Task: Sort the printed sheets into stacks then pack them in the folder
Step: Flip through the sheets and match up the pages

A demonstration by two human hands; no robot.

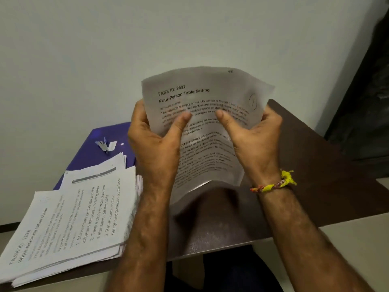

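Both hands, left (155,142) and right (252,135), pinch a limp, curling printed sheet (210,114) upright above the dark matte counter (315,165), paper stacks (80,218) and purple folder (88,148) at nine o'clock, pale wall (126,49) behind.

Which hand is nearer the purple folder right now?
Left. The left hand grips the held sheet's left edge, right beside the purple folder. The right hand grips the sheet's other edge, farther away.

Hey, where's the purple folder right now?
In the head view the purple folder lies open on the table's far left, against the wall, partly under the paper stacks, left of the left hand.
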